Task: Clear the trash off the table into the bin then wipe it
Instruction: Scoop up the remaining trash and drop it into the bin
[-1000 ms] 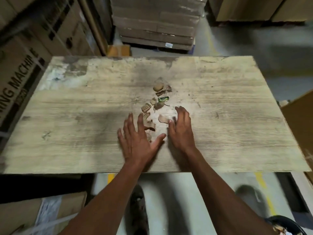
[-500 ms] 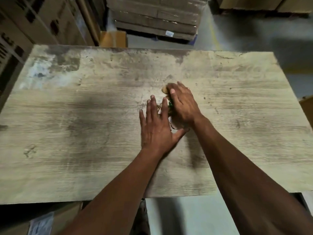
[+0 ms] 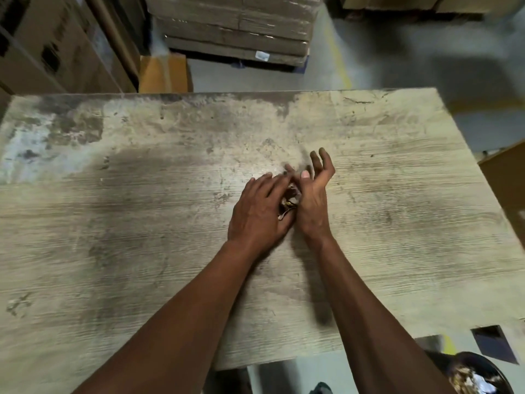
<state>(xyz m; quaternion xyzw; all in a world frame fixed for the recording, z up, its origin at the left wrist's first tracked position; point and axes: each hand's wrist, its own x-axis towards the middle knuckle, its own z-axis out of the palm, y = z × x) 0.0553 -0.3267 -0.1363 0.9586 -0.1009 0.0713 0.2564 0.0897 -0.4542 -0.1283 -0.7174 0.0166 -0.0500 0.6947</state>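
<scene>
Between both hands point(image 3: 260, 214), crumpled brown trash point(image 3: 289, 201)

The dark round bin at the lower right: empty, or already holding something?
Already holding something. Pale crumpled scraps show inside the dark round bin; how full it is cannot be told, since the frame edge cuts it off.

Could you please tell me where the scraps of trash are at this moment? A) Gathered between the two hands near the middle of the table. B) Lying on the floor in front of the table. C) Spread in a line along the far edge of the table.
A: the trash scraps sit bunched between the left hand and the right hand on the table.
</scene>
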